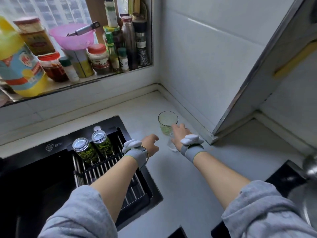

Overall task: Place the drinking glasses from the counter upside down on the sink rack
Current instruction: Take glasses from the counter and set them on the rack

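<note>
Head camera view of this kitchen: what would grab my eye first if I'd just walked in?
Probably the two green-patterned glasses standing upside down on the sink rack, left of centre. Next, the two bare hands stretched over the white counter: the right hand reaches a clear glass beside an upright green one, while the left hand is empty. The crowded windowsill of bottles and jars fills the top left.

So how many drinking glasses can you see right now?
3, perhaps 4. Two upside down on the sink rack; one upright on the counter; possibly a clear one under the right hand.
</note>
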Action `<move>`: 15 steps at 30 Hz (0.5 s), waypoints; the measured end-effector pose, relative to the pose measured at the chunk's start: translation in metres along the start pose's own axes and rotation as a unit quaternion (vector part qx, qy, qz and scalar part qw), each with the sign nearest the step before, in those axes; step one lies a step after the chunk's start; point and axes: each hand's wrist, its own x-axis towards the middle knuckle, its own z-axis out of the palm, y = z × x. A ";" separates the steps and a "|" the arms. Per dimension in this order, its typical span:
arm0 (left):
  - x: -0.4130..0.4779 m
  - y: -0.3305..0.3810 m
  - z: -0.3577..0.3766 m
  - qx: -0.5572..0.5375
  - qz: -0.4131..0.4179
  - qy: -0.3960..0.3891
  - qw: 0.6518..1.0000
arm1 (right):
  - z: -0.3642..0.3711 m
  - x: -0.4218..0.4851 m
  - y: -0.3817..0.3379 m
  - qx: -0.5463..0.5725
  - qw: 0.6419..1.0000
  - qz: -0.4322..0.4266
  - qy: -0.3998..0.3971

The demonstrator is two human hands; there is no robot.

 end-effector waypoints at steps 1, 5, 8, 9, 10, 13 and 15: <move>0.000 0.000 0.000 -0.004 -0.003 -0.001 1.000 | -0.001 0.000 0.000 0.003 1.000 -0.001 -0.003; -0.003 -0.004 -0.002 -0.038 -0.016 -0.009 0.999 | -0.004 -0.002 -0.006 0.038 0.999 -0.003 0.004; -0.010 -0.017 -0.011 -0.072 -0.032 -0.009 0.997 | -0.006 -0.007 -0.024 0.098 0.995 -0.001 0.013; -0.012 -0.019 -0.012 -0.076 -0.034 -0.015 0.996 | -0.006 -0.007 -0.027 0.124 0.992 0.006 0.010; -0.015 -0.024 -0.016 -0.082 -0.039 -0.015 0.996 | -0.005 -0.008 -0.034 0.148 0.989 0.010 0.004; -0.028 -0.043 -0.029 -0.099 -0.050 -0.016 0.994 | 0.002 -0.008 -0.056 0.204 0.979 0.024 -0.004; -0.037 -0.058 -0.038 -0.090 -0.058 -0.010 0.994 | 0.007 -0.010 -0.075 0.220 0.975 0.017 -0.014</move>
